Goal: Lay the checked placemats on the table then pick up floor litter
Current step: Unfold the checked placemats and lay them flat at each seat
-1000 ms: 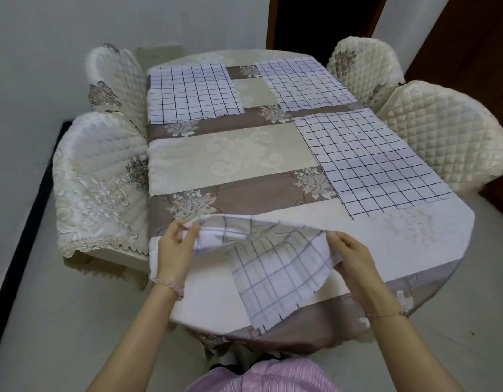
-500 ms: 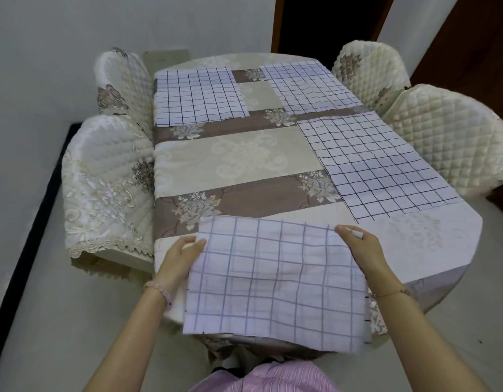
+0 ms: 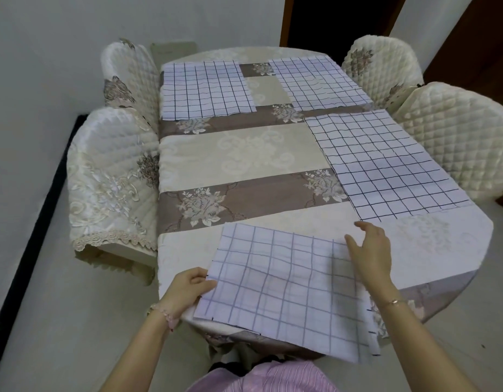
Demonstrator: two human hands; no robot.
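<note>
Taking the table [image 3: 244, 154] as a clock face with the person at 6 o'clock, the nearest checked placemat [image 3: 284, 287] lies at the 6 o'clock edge. It is spread flat, white with pale blue lines. Its long axis runs roughly from 9 to 3 o'clock, skewed a little clockwise against the stripes of the floral tablecloth [image 3: 239, 193]. Its near edge hangs past the table's rim towards the person's pink striped garment [image 3: 270, 377].

The left hand [image 3: 188, 287] is at the mat's 9 o'clock edge. Its fingers are curled and pinch that edge, with the thumb on top of the cloth. The right hand [image 3: 372, 253] is at the mat's far right corner, about 2 o'clock on the mat. It is palm down with the fingers stretched out and relaxed. The thumb lies on the fabric and grips nothing. Each wrist wears a bracelet.

Three more checked placemats lie flat on the table:
- the far-left placemat [image 3: 205, 90] at 11 o'clock
- the far-right placemat [image 3: 315, 83] at 1 o'clock
- the right placemat [image 3: 386, 165] at 3 o'clock, its long axis running from 12 to 6

Two quilted chairs [image 3: 111, 179] stand along the 9 o'clock side, and two more [image 3: 454, 140] along the 3 o'clock side.
</note>
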